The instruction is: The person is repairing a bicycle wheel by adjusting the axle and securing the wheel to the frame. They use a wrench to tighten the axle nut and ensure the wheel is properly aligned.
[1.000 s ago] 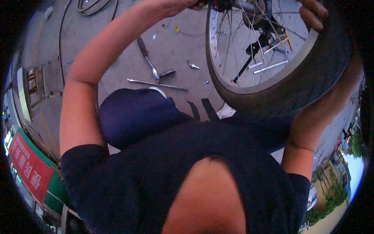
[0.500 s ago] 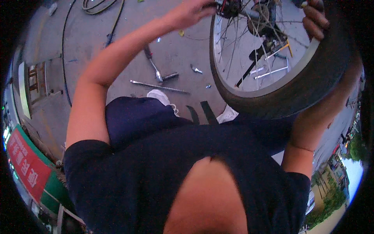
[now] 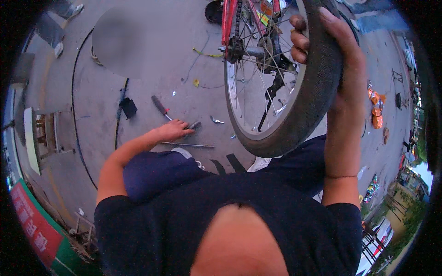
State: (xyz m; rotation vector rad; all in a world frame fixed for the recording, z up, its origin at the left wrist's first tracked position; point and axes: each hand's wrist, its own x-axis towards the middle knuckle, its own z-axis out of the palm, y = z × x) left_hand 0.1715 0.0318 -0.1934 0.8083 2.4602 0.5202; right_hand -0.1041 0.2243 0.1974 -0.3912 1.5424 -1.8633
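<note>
A bicycle wheel with a black tyre, silver rim and thin spokes stands tilted in front of me, mounted in a red frame with a chain. My right hand grips the wheel's tyre and rim at its upper right, fingers curled through to the spoke side. On the ground to the left lies a ratchet wrench with a dark handle and a cylindrical socket. My left hand is closed over its head, hiding the middle of the tool. Just below that hand is a long thin metal bar.
A small silver wrench lies left of the wheel. A black hose and a dark box-like piece are farther left. Orange bags lie at right. Other people's legs show at the upper left and upper right.
My left hand has left the wheel's hub area and come down to the ratchet wrench on the ground. My right hand still holds the wheel, and more of the red frame shows.
</note>
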